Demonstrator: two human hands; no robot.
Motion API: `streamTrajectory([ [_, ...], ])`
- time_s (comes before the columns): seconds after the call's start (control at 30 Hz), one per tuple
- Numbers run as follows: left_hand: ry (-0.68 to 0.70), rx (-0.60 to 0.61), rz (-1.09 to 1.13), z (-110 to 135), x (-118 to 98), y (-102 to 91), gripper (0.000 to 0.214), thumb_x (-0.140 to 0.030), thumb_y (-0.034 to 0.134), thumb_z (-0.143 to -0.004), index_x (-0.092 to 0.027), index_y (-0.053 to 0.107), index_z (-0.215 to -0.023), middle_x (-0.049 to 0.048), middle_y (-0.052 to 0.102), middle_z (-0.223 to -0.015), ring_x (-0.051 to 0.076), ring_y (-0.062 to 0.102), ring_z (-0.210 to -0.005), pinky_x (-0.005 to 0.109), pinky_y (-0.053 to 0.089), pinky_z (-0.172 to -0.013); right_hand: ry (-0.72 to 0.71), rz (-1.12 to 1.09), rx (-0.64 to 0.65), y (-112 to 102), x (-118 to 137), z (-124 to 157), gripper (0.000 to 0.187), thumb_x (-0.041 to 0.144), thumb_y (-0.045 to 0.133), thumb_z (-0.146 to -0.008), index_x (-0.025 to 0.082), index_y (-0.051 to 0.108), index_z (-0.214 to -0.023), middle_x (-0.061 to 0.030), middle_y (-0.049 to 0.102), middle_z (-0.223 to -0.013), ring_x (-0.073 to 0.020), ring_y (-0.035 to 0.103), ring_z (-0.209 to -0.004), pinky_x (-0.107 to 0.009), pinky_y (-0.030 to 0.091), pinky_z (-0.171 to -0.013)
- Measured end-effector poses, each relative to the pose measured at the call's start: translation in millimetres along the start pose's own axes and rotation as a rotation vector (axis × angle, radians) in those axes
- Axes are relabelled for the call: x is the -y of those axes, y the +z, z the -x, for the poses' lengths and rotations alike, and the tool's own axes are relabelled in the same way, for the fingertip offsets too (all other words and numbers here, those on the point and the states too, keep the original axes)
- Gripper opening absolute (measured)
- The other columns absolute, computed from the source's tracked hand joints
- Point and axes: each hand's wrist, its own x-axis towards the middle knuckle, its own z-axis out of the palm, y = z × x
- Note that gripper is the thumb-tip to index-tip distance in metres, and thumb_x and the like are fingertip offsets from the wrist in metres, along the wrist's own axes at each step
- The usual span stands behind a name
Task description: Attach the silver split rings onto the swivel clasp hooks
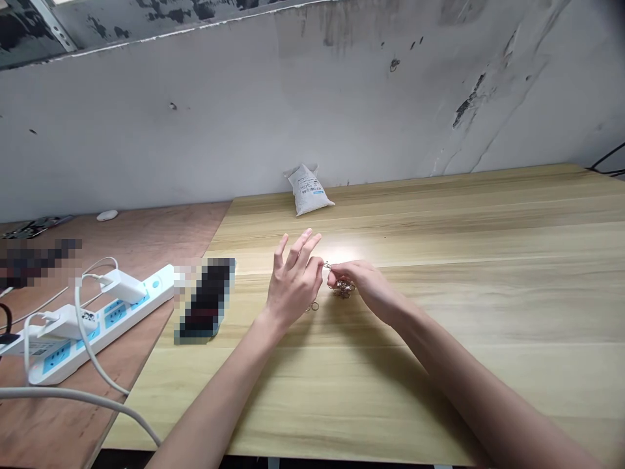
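Left hand [293, 283] is raised and open, fingers splayed, empty. Right hand [364, 286] pinches a metal ring cluster [343, 288], just beside the left.

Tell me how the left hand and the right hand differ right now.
The left hand is raised with its fingers spread, while the right hand is curled lower over the table. The right hand's fingers pinch a cluster of metal rings, while the left hand shows nothing in its grip. Both are bare and sit close together above the same light wood table.
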Motion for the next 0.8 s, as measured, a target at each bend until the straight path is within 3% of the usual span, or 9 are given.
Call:
streamTrajectory([
  [0.13,0.014,0.023,-0.02,0.7,-0.9,-0.2,0.016,-0.015,0.049,-0.092,-0.019,0.065,-0.09,0.0098,0.051,-0.144,0.026,0.037,-0.141,0.054,0.018,-0.12,0.066,-0.197,-0.044,-9.5,2.1,-5.3,0.039,0.039,0.039,-0.088,0.014,0.07,-0.086,-0.01,0.07,-0.085,-0.0202,0.064,-0.081,-0.035,0.049,-0.077],
  [0.2,-0.036,0.057,0.003,1.3,-0.9,-0.5,0.015,-0.017,0.051,-0.091,-0.018,0.065,-0.087,0.0103,0.052,-0.143,0.026,0.037,-0.141,0.054,0.02,-0.119,0.05,-0.163,-0.162,-15.6,2.4,-6.6,0.045,0.041,0.037,-0.089,0.014,0.07,-0.103,-0.011,0.072,-0.092,-0.022,0.065,-0.087,-0.038,0.05,-0.08],
  [0.27,-0.117,0.104,0.057,2.2,0.1,-0.6,0.012,-0.018,0.054,-0.089,-0.019,0.065,-0.084,0.0102,0.053,-0.14,0.028,0.037,-0.14,0.056,0.022,-0.118,-0.03,0.038,-0.315,-19.6,-0.2,-6.5,0.044,0.044,0.042,-0.09,0.017,0.069,-0.112,-0.0116,0.072,-0.101,-0.0249,0.064,-0.096,-0.042,0.049,-0.084],
  [0.33,-0.205,0.157,0.132,3.1,1.7,-0.3,0.009,-0.019,0.058,-0.086,-0.019,0.065,-0.081,0.0092,0.054,-0.138,0.029,0.036,-0.14,0.058,0.023,-0.117,-0.185,0.409,-0.413,-20.1,-5.8,-5.4,0.039,0.044,0.051,-0.088,0.02,0.068,-0.114,-0.0118,0.069,-0.111,-0.0283,0.06,-0.108,-0.049,0.044,-0.094],
  [0.43,-0.301,0.212,0.245,4.1,3.9,0.6,0.007,-0.02,0.06,-0.084,-0.021,0.065,-0.079,0.0078,0.056,-0.135,0.03,0.036,-0.14,0.06,0.026,-0.114,-0.475,0.969,-0.382,-14.7,-15.1,-3.6,0.033,0.037,0.062,-0.086,0.024,0.067,-0.116,-0.0121,0.06,-0.129,-0.0323,0.045,-0.13,-0.059,0.026,-0.109],
  [0.5,-0.344,0.229,0.307,4.3,4.7,0.9,0.008,-0.021,0.061,-0.085,-0.021,0.065,-0.078,0.007,0.056,-0.135,0.03,0.035,-0.14,0.06,0.029,-0.112,-0.595,1.176,-0.323,-9.0,-17.8,-3.0,0.029,0.032,0.064,-0.086,0.024,0.067,-0.113,-0.0121,0.056,-0.137,-0.0328,0.036,-0.138,-0.061,0.018,-0.113],
  [0.63,-0.381,0.248,0.391,4.3,5.1,-0.1,0.011,-0.024,0.059,-0.087,-0.022,0.065,-0.077,0.0062,0.055,-0.136,0.031,0.035,-0.139,0.061,0.033,-0.108,-0.688,1.315,-0.349,0.8,-14.3,-2.9,0.014,0.023,0.06,-0.089,0.022,0.071,-0.097,-0.0113,0.056,-0.138,-0.0319,0.034,-0.14,-0.061,0.016,-0.115],
  [0.8,-0.364,0.226,0.383,4.1,4.2,-2.8,0.01,-0.023,0.059,-0.086,-0.023,0.065,-0.078,0.0056,0.055,-0.137,0.031,0.035,-0.14,0.06,0.033,-0.108,-0.701,1.327,-0.396,5.2,-10.3,-2.3,0.021,0.014,0.053,-0.09,0.023,0.073,-0.089,-0.0095,0.058,-0.136,-0.0305,0.038,-0.138,-0.062,0.017,-0.115],
])
